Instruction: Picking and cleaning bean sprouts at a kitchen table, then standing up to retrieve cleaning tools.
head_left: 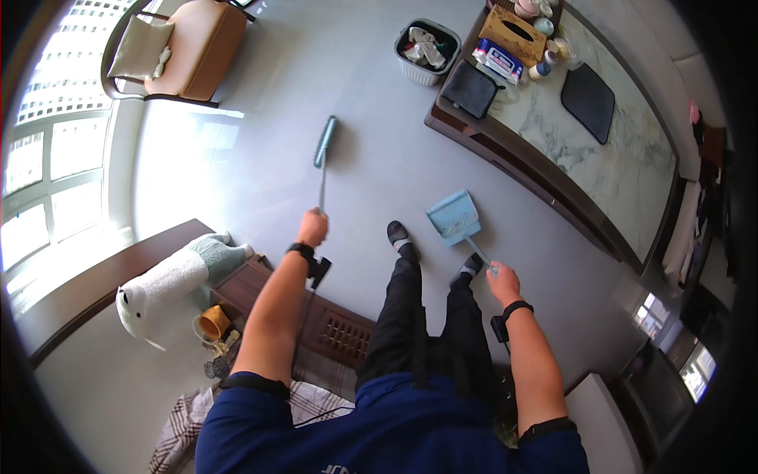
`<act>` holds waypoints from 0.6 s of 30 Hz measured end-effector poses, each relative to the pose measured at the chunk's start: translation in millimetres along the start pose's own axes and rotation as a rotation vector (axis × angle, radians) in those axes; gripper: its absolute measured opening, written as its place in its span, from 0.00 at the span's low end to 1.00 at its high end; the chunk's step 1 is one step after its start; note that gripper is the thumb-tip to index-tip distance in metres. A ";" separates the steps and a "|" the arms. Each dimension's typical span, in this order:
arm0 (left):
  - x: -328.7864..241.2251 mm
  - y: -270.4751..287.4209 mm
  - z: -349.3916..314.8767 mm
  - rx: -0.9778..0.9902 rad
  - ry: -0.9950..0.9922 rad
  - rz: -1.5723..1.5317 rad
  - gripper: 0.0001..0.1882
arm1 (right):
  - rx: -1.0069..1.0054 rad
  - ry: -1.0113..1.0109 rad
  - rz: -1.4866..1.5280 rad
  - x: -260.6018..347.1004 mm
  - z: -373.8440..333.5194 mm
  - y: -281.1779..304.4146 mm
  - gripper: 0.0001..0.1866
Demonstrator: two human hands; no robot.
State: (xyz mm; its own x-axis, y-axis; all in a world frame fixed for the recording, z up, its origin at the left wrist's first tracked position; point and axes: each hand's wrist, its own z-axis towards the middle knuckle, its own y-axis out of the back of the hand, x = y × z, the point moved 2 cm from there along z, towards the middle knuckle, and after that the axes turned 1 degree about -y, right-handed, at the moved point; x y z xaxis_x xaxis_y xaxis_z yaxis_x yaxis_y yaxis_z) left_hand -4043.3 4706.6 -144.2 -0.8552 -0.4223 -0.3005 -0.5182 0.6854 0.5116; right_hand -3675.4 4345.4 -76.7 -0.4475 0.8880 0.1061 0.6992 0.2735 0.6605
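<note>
My left hand (313, 227) is closed round the handle of a long broom (325, 142), whose narrow blue-green head rests on the grey floor ahead of me. My right hand (504, 283) grips the handle of a light blue dustpan (453, 217). The pan lies at floor level in front of my right foot, its wide mouth facing away from me and to the left. Some dark specks show inside it. Broom head and dustpan are well apart, with the broom farther off and to the left.
A low marble-topped table (545, 118) stands at the right, a grey waste bin (427, 71) by its far corner. At the far left is a tan armchair (197, 47). A white plush toy (170, 284) lies beside a dark wooden cabinet (245, 288) on my left.
</note>
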 end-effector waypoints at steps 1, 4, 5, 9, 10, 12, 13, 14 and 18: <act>-4.1 -18.1 -10.0 0.040 -0.040 0.112 0.17 | 0.004 -0.013 0.009 -0.2 -3.4 -2.4 0.19; 86.9 -79.7 -11.9 0.005 -0.587 0.479 0.13 | 0.048 0.005 0.040 29.1 4.9 -9.3 0.19; 42.4 -121.5 -59.2 0.129 -0.480 0.388 0.12 | 0.039 -0.083 0.019 -2.2 -2.3 -10.0 0.19; 20.5 -157.2 -125.2 0.348 -0.619 0.426 0.17 | 0.038 -0.021 0.042 -2.4 -7.5 -20.3 0.19; 3.7 -161.2 -141.7 0.448 -0.495 0.358 0.13 | 0.032 -0.027 0.062 -7.4 -10.3 -24.8 0.19; -37.0 -161.2 -169.2 0.538 -0.404 0.315 0.11 | 0.069 0.044 0.200 -14.6 -12.0 -41.7 0.21; -44.3 -169.5 -180.5 0.550 -0.374 0.283 0.10 | 0.111 0.082 0.266 -23.3 -12.2 -52.5 0.23; -53.4 -179.5 -192.9 0.563 -0.340 0.251 0.10 | 0.232 0.095 0.404 -33.4 -11.0 -65.3 0.23; -119.9 -215.9 -264.0 0.859 -0.009 -0.140 0.10 | 0.524 0.026 0.920 -43.8 -29.7 -82.8 0.33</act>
State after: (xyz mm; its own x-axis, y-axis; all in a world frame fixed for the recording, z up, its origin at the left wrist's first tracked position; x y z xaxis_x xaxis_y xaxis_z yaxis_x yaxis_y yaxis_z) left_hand -3826.2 4452.6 -6.1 -0.7813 -0.5336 -0.3238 -0.4435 0.8396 -0.3137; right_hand -3730.3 4272.9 -114.0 0.3695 0.8276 0.4225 0.9252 -0.3698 -0.0847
